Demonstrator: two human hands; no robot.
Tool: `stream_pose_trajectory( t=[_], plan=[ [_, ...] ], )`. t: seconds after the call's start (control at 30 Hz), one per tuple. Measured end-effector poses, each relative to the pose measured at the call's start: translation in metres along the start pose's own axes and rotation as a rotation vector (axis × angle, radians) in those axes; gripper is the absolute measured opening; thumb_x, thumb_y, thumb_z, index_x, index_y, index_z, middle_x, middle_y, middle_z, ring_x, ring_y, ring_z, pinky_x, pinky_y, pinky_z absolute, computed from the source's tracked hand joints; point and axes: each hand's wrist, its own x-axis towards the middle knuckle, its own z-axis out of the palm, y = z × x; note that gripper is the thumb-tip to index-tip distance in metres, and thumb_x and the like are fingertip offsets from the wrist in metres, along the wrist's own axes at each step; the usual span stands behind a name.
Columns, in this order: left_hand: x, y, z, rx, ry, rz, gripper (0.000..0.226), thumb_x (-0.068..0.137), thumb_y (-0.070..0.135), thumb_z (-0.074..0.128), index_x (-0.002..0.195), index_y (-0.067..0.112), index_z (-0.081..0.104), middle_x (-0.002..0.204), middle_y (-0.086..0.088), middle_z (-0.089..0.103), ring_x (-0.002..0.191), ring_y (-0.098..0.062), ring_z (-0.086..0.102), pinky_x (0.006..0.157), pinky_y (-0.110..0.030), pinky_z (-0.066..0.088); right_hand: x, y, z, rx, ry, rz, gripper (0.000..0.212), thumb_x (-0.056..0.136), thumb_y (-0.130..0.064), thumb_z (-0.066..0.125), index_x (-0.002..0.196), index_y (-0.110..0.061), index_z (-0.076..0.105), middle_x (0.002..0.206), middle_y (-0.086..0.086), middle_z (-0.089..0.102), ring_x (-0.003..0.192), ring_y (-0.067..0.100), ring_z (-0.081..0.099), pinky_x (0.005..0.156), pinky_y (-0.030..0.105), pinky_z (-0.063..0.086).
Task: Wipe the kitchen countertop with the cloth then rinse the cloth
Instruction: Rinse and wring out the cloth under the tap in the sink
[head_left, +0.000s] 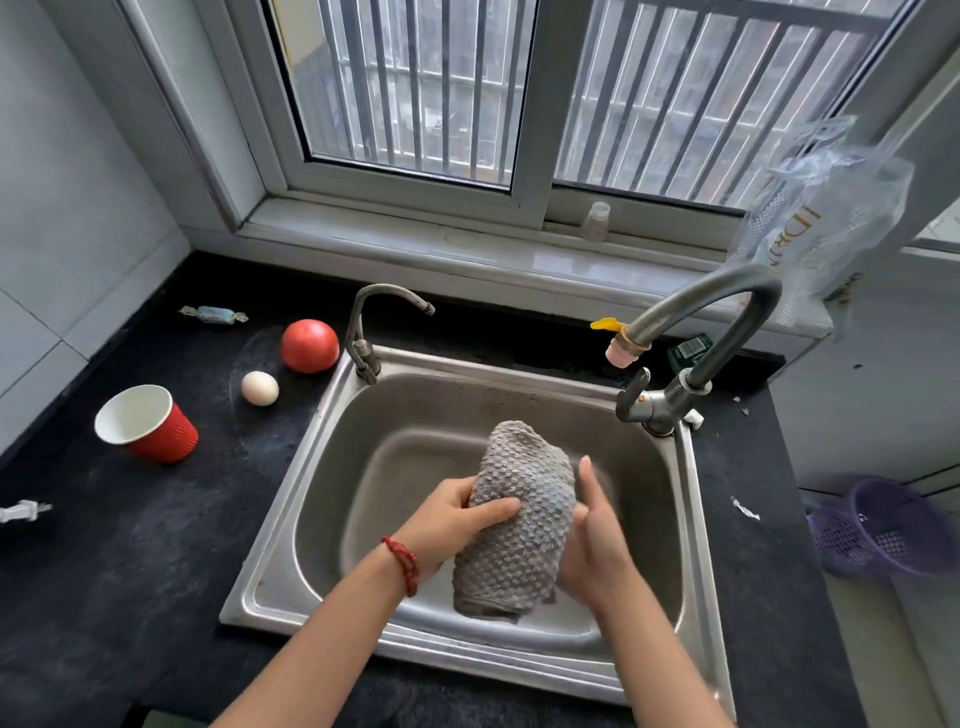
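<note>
A grey waffle-textured cloth (519, 519) is bunched up over the steel sink (322, 457), held between both hands. My left hand (447, 525) grips its left side, thumb lying across the front. My right hand (595, 540) presses against its right side with the fingers fairly straight and slightly blurred. The large curved faucet (727, 306) arches over the sink's back right corner, its pink nozzle (626, 351) above and behind the cloth. No water stream is visible. The black countertop (130, 571) surrounds the sink.
Left of the sink lie a red paper cup (150, 423) on its side, an egg (260, 387), a tomato (310, 345) and a wrapped candy (213, 314). A small second tap (374, 322) stands at the back left. A purple basket (888, 525) sits right of the counter.
</note>
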Motion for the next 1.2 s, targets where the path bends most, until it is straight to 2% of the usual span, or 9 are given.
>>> stream_pose_trajectory(
  t=[0.1, 0.3, 0.47, 0.6, 0.67, 0.73, 0.83, 1.07, 1.2],
  plan=[
    [0.001, -0.003, -0.003, 0.013, 0.134, -0.015, 0.004, 0.082, 0.016, 0.064, 0.086, 0.017, 0.066, 0.09, -0.002, 0.071, 0.083, -0.014, 0.067, 0.077, -0.025, 0.055, -0.005, 0.021, 0.003, -0.153, 0.105, -0.023, 0.068, 0.078, -0.06, 0.041, 0.116, -0.007, 0.062, 0.115, 0.02, 0.067, 0.104, 0.033, 0.065, 0.09, 0.046, 0.05],
    [-0.006, -0.008, -0.02, -0.034, 0.202, -0.086, 0.039, 0.083, 0.011, 0.063, 0.118, 0.01, 0.046, 0.091, -0.007, 0.066, 0.079, -0.018, 0.065, 0.071, -0.029, 0.054, 0.001, 0.023, 0.015, -0.641, 0.305, -0.426, 0.057, 0.085, -0.002, 0.06, 0.129, -0.032, 0.038, 0.087, 0.016, 0.071, 0.069, 0.014, 0.07, 0.057, 0.024, 0.055],
    [-0.017, -0.014, -0.039, -0.066, 0.165, 0.032, 0.06, 0.083, 0.0, 0.06, 0.124, 0.036, 0.036, 0.099, -0.016, 0.067, 0.091, -0.025, 0.065, 0.082, -0.038, 0.056, 0.002, 0.03, 0.029, -0.815, 0.31, -0.515, 0.027, 0.086, -0.011, 0.061, 0.111, -0.019, 0.058, 0.09, 0.006, 0.07, 0.077, 0.012, 0.068, 0.064, 0.022, 0.055],
    [-0.026, -0.011, -0.056, 0.128, 0.12, 0.157, 0.065, 0.067, 0.001, 0.073, 0.123, 0.022, 0.048, 0.113, -0.011, 0.064, 0.101, -0.021, 0.063, 0.086, -0.033, 0.056, 0.002, 0.032, 0.04, -1.081, 0.254, -0.417, 0.058, 0.067, -0.011, 0.079, 0.117, -0.023, 0.053, 0.111, 0.0, 0.063, 0.102, 0.016, 0.062, 0.087, 0.031, 0.054],
    [-0.032, -0.01, -0.062, 0.175, 0.143, 0.192, 0.064, 0.064, -0.005, 0.074, 0.117, 0.022, 0.051, 0.111, -0.007, 0.064, 0.099, -0.014, 0.064, 0.081, -0.023, 0.056, 0.001, 0.034, 0.048, -1.256, 0.234, -0.37, 0.071, 0.063, -0.012, 0.081, 0.125, -0.025, 0.046, 0.111, -0.011, 0.057, 0.104, 0.009, 0.057, 0.088, 0.021, 0.048],
    [-0.039, -0.011, -0.065, 0.191, 0.189, 0.225, 0.063, 0.063, -0.013, 0.072, 0.109, 0.026, 0.056, 0.103, -0.004, 0.067, 0.087, -0.008, 0.067, 0.075, -0.02, 0.056, -0.001, 0.037, 0.055, -1.425, 0.249, -0.393, 0.069, 0.063, -0.013, 0.078, 0.124, -0.024, 0.047, 0.107, -0.013, 0.058, 0.101, 0.007, 0.056, 0.081, 0.011, 0.043],
    [-0.049, -0.013, -0.067, 0.224, 0.275, 0.265, 0.061, 0.062, -0.013, 0.072, 0.102, 0.031, 0.06, 0.095, 0.004, 0.07, 0.084, -0.001, 0.068, 0.077, -0.019, 0.056, -0.002, 0.041, 0.061, -1.656, 0.285, -0.456, 0.05, 0.067, -0.023, 0.073, 0.114, -0.025, 0.058, 0.101, -0.005, 0.06, 0.095, 0.012, 0.056, 0.081, 0.021, 0.043],
    [-0.08, -0.012, -0.061, 0.637, 0.553, 0.286, 0.042, 0.066, 0.039, 0.077, 0.104, 0.027, 0.066, 0.092, 0.009, 0.05, 0.082, -0.003, 0.058, 0.078, -0.022, 0.049, -0.009, 0.029, 0.065, -1.569, 0.065, -0.49, 0.022, 0.061, -0.027, 0.066, 0.081, -0.019, 0.061, 0.091, -0.008, 0.055, 0.079, 0.003, 0.053, 0.068, 0.009, 0.041],
    [-0.095, -0.021, -0.047, 0.334, 0.412, 0.199, 0.078, 0.044, 0.077, 0.066, 0.111, 0.042, 0.047, 0.126, 0.007, 0.05, 0.117, -0.003, 0.05, 0.101, -0.026, 0.041, -0.014, 0.019, 0.067, -1.398, -0.179, -0.408, 0.021, 0.061, -0.023, 0.066, 0.079, -0.013, 0.06, 0.069, -0.005, 0.059, 0.061, 0.006, 0.051, 0.059, 0.023, 0.043]
  ],
)
